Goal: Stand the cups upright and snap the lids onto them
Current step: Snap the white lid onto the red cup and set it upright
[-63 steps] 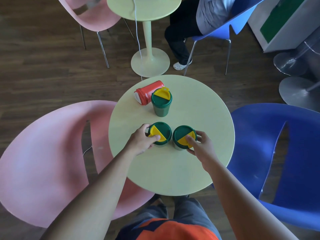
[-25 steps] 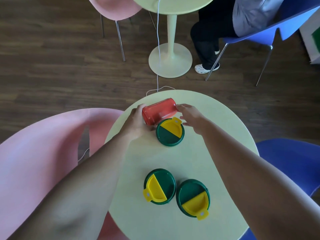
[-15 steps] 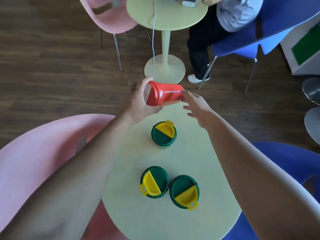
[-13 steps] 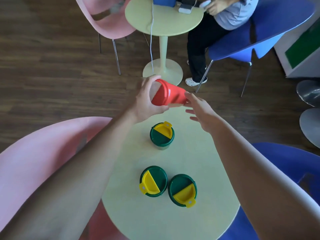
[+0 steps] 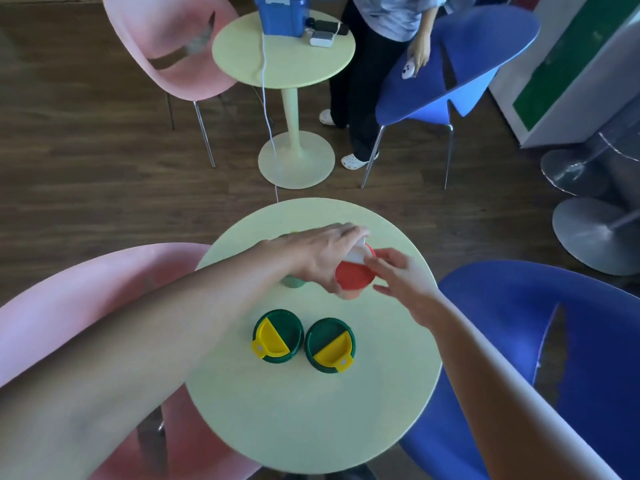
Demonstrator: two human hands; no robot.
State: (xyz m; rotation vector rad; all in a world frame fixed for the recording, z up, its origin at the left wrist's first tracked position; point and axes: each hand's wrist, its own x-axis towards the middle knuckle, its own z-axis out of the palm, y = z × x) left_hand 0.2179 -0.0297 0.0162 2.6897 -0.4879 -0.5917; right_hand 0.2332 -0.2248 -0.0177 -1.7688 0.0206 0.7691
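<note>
Round table: two lidded green cups, one red.

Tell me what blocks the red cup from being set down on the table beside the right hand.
Nothing visible blocks it. The left hand holds the red cup above bare table; the right hand touches its rim. The two lidded green cups stand nearer the person, and a third is partly hidden under the left forearm.

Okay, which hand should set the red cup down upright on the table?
Left. The left hand already wraps the red cup and holds it above the table. The right hand only touches its rim with the fingers, so it would have to take a fresh grip.
</note>
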